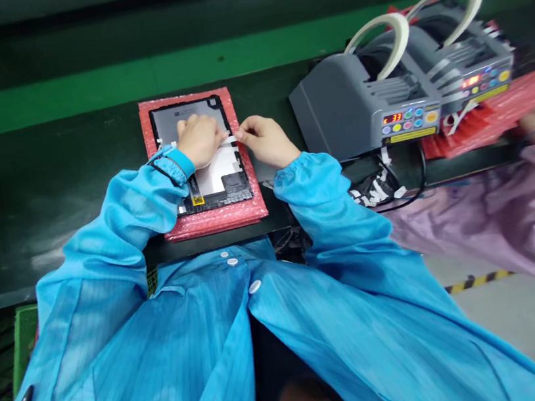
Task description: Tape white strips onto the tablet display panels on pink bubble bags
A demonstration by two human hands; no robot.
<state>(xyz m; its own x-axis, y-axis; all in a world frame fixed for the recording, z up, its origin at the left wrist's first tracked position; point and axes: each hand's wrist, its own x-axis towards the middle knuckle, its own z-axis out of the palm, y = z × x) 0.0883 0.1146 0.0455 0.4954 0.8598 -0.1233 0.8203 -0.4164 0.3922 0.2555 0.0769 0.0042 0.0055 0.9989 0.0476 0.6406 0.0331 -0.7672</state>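
Note:
An opened tablet lies on a stack of pink bubble-wrap sheets, its metal inside and circuit parts facing up. At its right edge, a short strip of white tape spans the gap between my hands. My right hand pinches the outer end of that strip between thumb and forefinger. My left hand rests over the middle of the tablet with fingers curled, its fingertips at the strip's inner end. Whether the left fingers grip anything is hidden. More small white tape pieces sit along the tablet's sides.
Two grey tape dispensers with lit displays and large tape rolls stand to the right. Pink bubble bags lie beyond them. A co-worker's pink sleeve reaches in at right. A black cable hangs over the table's front edge.

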